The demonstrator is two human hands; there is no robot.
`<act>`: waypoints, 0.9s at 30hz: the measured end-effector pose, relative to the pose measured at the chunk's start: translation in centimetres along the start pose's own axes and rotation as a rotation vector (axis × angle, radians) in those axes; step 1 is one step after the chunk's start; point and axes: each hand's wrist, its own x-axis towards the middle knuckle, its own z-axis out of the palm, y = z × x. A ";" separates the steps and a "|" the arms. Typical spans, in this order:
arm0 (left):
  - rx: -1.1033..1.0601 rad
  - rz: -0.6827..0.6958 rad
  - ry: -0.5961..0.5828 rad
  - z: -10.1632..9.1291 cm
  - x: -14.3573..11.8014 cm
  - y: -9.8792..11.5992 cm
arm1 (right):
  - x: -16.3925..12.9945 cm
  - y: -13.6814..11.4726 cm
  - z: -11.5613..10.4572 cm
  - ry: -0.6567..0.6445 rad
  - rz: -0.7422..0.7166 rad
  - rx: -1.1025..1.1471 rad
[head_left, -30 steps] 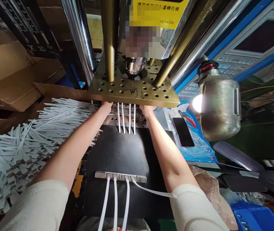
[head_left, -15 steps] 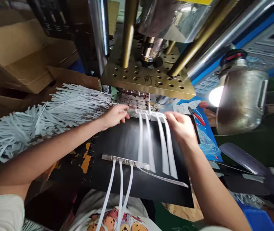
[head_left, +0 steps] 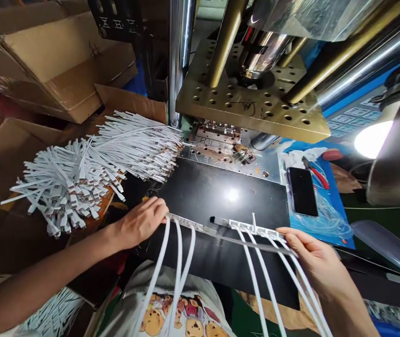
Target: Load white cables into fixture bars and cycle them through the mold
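Change since earlier frame: both hands have drawn back from the press opening toward the near edge of the black plate; the four-cable set that hung under the press now lies at the near edge with the right hand.
Left hand [head_left: 143, 221]: fingers curled down onto the left end of the metal fixture bar [head_left: 192, 224]; I read it as pressing or gripping that end, though the fingertips are partly hidden.
Right hand [head_left: 317, 262]: fingers closed around the moulded cable set [head_left: 252, 229], pinching it at its right end where the cables leave the white runner strip.
Moulded cable set: four white cables joined by a runner, lying on the near right of the black plate [head_left: 221, 196], touching the right end of the fixture bar.
Fixture bar: lies across the near edge of the black plate, three white cables [head_left: 175, 262] trailing from it toward my lap.
Press opening [head_left: 221, 140]: open, lower mould bare, no cables in it.
Cable pile [head_left: 90, 164]: finished white pieces heaped on the tabletop to the left, well apart from the right hand.
Step in hand: I judge this as unloading, the moulded set out of the press and not yet laid aside, the loaded bar being taken up.
Next move calls for: I would need the set kept clear of the bar's loose cables, and the bar held level so its cable ends stay seated.
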 end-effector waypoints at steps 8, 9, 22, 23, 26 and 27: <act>-0.022 0.124 0.356 -6.0 -2.8 -8.7 | -0.3 -2.7 5.0 -0.205 -0.354 -0.328; -0.017 0.129 0.361 -6.3 -2.3 -9.1 | -0.1 -3.5 5.4 -0.225 -0.403 -0.396; 0.116 0.086 0.133 -3.8 15.5 -9.7 | 13.0 -12.8 7.9 0.014 -0.870 -0.440; 0.121 0.040 0.074 -3.7 17.3 -10.1 | 15.1 -12.7 7.7 0.065 -0.864 -0.453; 0.131 -0.060 0.015 -3.7 22.4 -11.5 | 21.4 -12.7 6.8 0.181 -0.804 -0.454; 0.134 -0.080 0.030 -3.7 23.8 -11.9 | 23.2 -12.8 6.6 0.214 -0.768 -0.445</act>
